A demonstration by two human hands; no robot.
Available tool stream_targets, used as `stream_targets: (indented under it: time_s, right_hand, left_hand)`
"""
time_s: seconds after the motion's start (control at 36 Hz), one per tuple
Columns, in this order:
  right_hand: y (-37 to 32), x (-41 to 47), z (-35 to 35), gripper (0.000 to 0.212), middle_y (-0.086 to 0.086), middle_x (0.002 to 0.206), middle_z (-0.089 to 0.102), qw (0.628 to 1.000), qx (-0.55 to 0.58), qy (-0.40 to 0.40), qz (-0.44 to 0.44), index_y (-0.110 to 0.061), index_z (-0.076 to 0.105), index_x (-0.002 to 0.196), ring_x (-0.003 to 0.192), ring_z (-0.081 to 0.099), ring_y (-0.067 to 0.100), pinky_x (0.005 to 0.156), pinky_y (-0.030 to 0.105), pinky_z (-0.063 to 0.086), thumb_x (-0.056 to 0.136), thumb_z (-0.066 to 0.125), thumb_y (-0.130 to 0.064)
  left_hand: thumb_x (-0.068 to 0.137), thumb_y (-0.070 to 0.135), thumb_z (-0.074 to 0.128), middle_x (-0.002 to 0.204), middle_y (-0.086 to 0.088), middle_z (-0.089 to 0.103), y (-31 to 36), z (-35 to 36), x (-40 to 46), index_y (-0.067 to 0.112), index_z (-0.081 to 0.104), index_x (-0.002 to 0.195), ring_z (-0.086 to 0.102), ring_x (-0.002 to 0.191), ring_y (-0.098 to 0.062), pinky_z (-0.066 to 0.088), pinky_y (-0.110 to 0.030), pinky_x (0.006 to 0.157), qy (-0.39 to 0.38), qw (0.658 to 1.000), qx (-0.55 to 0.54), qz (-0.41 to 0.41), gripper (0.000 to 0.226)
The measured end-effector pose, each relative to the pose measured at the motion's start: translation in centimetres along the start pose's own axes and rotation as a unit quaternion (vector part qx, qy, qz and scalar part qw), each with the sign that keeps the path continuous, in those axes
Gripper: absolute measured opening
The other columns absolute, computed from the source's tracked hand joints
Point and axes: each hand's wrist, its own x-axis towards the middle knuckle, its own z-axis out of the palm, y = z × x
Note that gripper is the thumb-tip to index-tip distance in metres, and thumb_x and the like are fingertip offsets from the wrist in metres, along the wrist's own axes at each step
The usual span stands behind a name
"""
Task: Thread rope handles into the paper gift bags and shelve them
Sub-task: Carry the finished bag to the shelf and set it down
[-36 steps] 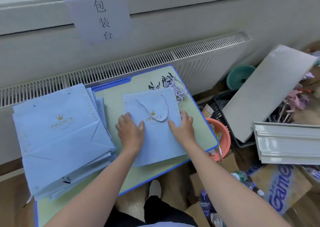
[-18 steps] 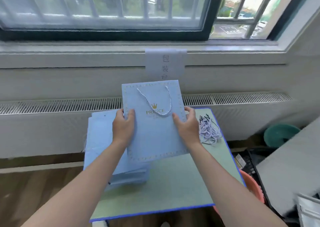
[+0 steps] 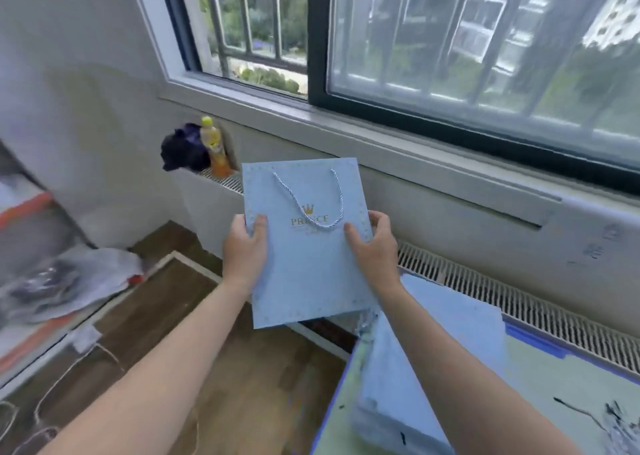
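A flat light-blue paper gift bag (image 3: 308,274) with a gold crown logo is held up in the air in front of the radiator. A white twisted rope handle (image 3: 313,205) hangs in a loop on its front. My left hand (image 3: 244,250) grips the bag's left edge, thumb on the front. My right hand (image 3: 375,246) grips its right edge the same way. A stack of flat blue bags (image 3: 433,361) lies on the table (image 3: 568,395) at the lower right. Loose rope handles (image 3: 620,423) lie at the table's far right, blurred.
A bottle of orange drink (image 3: 214,149) and a dark cloth (image 3: 181,149) sit on the radiator top at the left. Crumpled plastic (image 3: 69,281) and a shelf edge lie at the far left. Wooden floor (image 3: 194,316) lies below, with string loops (image 3: 41,416) on it.
Both hands lifted the bag off the table and carried it to the left, past the table's edge. The view swung left with it, from the table to the corner by the window.
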Motion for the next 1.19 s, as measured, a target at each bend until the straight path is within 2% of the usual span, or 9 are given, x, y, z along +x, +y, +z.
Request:
stream_targets:
  time_s: [0.11,0.25,0.33,0.44,0.61,0.69,0.75,1.06,1.19]
  right_hand:
    - [-3.4,2.1,8.4,0.033,-0.024,0.092,0.055,0.998,0.015,-0.053,-0.027,-0.022,0.047,0.117,0.083,0.057,0.0,0.073,0.02,0.042,0.091,0.065,-0.032]
    - [-7.3,4.3,17.9,0.03,-0.026,0.094,0.055,0.991,0.024,-0.118,-0.059,-0.027,0.047,0.114,0.083,0.053,-0.014,0.067,0.011,0.039,0.091,0.065,-0.033]
    - [-9.4,5.1,22.7,0.03,-0.027,0.094,0.056,0.986,0.035,-0.15,-0.064,-0.029,0.047,0.115,0.086,0.055,-0.012,0.068,0.016,0.041,0.091,0.064,-0.035]
    - [-12.2,6.0,29.0,0.032,-0.025,0.095,0.056,0.978,0.049,-0.187,-0.077,-0.029,0.047,0.118,0.085,0.054,-0.013,0.062,0.008,0.041,0.092,0.064,-0.036]
    - [-16.1,7.9,37.9,0.03,-0.024,0.096,0.054,0.963,0.054,-0.239,-0.112,-0.03,0.045,0.116,0.087,0.055,-0.008,0.065,0.012,0.042,0.093,0.063,-0.036]
    - [-17.7,9.7,42.9,0.033,-0.023,0.096,0.054,0.954,0.051,-0.268,-0.125,-0.029,0.045,0.118,0.087,0.055,-0.005,0.066,0.015,0.042,0.092,0.063,-0.037]
    - [-18.8,11.1,46.4,0.033,-0.023,0.094,0.054,0.949,0.055,-0.286,-0.125,-0.027,0.046,0.119,0.084,0.054,-0.007,0.064,0.012,0.04,0.093,0.063,-0.037]
    - [-27.1,18.5,64.6,0.035,-0.024,0.09,0.052,0.891,0.065,-0.419,-0.16,-0.021,0.045,0.122,0.083,0.057,0.004,0.064,0.026,0.042,0.094,0.059,-0.036]
    - [-30.6,19.8,71.5,0.038,-0.021,0.085,0.052,0.869,0.072,-0.46,-0.169,-0.016,0.046,0.123,0.088,0.057,0.017,0.073,0.031,0.042,0.093,0.061,-0.033]
  left_hand:
    - [0.102,0.032,0.045,0.078,0.009,0.051,-2.0,-6.1,5.4,0.01,0.047,0.092,0.048,0.068,-0.004,0.033,-0.012,0.05,0.068,0.998,0.014,-0.01,0.025]
    - [0.101,0.031,0.047,0.077,0.007,0.053,-4.5,-13.2,10.9,0.01,0.047,0.09,0.052,0.075,-0.018,0.035,-0.029,0.061,0.143,0.989,0.0,-0.031,0.024]
    - [0.101,0.031,0.046,0.071,0.002,0.047,-5.1,-16.8,12.7,0.014,0.041,0.081,0.047,0.062,-0.013,0.033,-0.016,0.047,0.171,0.984,0.012,-0.036,0.027]
    - [0.101,0.035,0.046,0.071,0.0,0.044,-6.4,-21.6,16.1,0.009,0.044,0.087,0.044,0.06,-0.015,0.03,-0.024,0.05,0.216,0.976,0.017,-0.036,0.03]
    - [0.101,0.034,0.047,0.072,0.002,0.043,-8.5,-27.4,21.1,0.011,0.044,0.089,0.042,0.059,-0.012,0.03,-0.018,0.047,0.279,0.959,-0.001,-0.045,0.027]
    - [0.101,0.034,0.047,0.082,0.005,0.05,-9.5,-29.8,24.2,0.015,0.047,0.1,0.044,0.064,-0.003,0.036,-0.025,0.059,0.303,0.952,-0.004,-0.046,0.019]
    - [0.101,0.032,0.047,0.084,0.011,0.052,-10.4,-31.3,26.5,0.018,0.048,0.104,0.047,0.069,0.002,0.039,-0.018,0.06,0.315,0.948,-0.001,-0.048,0.015]
    - [0.092,0.039,0.06,0.081,0.001,0.056,-13.9,-40.2,39.2,0.016,0.048,0.096,0.057,0.071,-0.021,0.044,-0.034,0.06,0.445,0.891,-0.033,-0.09,0.026]
    - [0.091,0.026,0.066,0.092,0.014,0.059,-14.0,-43.3,42.5,0.02,0.042,0.116,0.059,0.078,0.0,0.044,-0.012,0.056,0.504,0.857,-0.021,-0.11,0.034]
